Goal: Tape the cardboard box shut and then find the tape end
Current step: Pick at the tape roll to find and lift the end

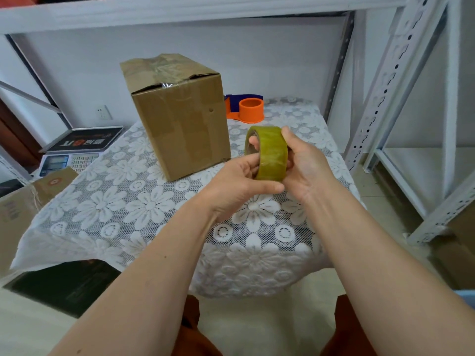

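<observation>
One cardboard box (177,114) stands upright near the far left corner of the surface (123,201), its top flaps sealed with shiny clear tape, its brown sides smooth. One roll of yellowish translucent tape (270,153), ring-shaped on a cardboard core, is held in the air above the surface's middle, just right of the box. Two hands share it: the left hand (237,182) pinches the roll's near side with thumb underneath, and the right hand (304,164) curls round its right side, fingers reaching inside the core. One orange-and-blue plastic tape dispenser (248,109) sits at the far edge behind the box. A white floral lace cloth covers the surface.
</observation>
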`<state>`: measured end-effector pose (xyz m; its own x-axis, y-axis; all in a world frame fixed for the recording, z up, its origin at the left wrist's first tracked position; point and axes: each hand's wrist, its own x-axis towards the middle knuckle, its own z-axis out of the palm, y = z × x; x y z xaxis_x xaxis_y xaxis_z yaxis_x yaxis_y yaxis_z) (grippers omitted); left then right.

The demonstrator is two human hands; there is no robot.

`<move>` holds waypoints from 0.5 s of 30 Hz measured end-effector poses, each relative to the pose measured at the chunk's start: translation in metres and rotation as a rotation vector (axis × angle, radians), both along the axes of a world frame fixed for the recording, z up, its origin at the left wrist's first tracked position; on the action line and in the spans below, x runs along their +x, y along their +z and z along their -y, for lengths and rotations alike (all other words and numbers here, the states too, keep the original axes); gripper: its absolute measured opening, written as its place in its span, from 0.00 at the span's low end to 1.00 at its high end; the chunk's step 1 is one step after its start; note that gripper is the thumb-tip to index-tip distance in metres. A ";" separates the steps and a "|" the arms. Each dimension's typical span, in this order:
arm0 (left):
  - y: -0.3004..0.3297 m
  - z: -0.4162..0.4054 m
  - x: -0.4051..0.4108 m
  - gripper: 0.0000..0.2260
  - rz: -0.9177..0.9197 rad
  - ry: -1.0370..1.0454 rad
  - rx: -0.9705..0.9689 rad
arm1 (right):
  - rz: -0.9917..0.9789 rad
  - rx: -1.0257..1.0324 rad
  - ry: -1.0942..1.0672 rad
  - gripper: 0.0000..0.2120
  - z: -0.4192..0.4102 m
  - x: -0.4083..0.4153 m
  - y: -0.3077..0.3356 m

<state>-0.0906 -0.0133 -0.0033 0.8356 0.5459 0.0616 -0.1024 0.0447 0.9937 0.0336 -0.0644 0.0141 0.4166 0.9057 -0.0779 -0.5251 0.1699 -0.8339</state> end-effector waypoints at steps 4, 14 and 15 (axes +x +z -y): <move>0.003 0.004 0.004 0.10 0.033 0.152 -0.099 | 0.160 -0.002 -0.020 0.19 -0.002 -0.005 -0.001; -0.001 -0.002 0.001 0.16 -0.010 0.142 0.065 | 0.228 0.019 -0.060 0.18 0.000 -0.006 0.000; -0.001 -0.001 0.000 0.17 -0.031 0.131 0.080 | 0.213 0.021 -0.059 0.18 0.000 -0.005 0.000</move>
